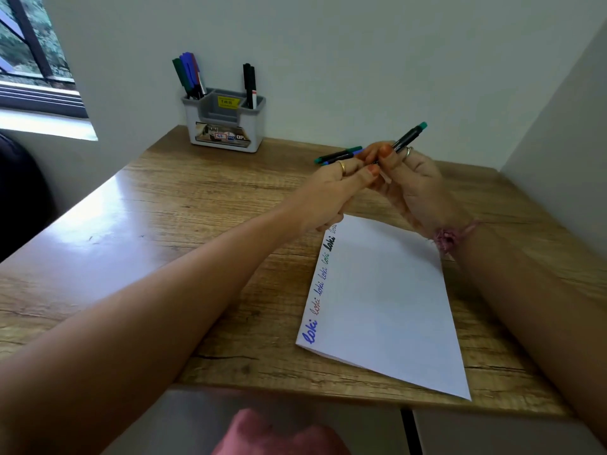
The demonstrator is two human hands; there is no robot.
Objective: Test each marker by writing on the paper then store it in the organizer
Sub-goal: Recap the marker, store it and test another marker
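Both hands meet above the far edge of the white paper (384,300). My right hand (414,182) grips a black marker with a green end (409,136), which points up and to the right. My left hand (331,195) pinches the marker's lower end, which is hidden between the fingers. Two more markers (338,155), one green-tipped and one blue-tipped, lie on the table just behind my left hand. The word "loki" is written several times in different colours along the paper's left edge. The grey organizer (225,121) stands at the back against the wall, holding several markers.
The wooden table (170,208) sits in a corner, with walls behind and to the right. A window is at the upper left. The table's front edge runs near the bottom of the view, with my knee below it.
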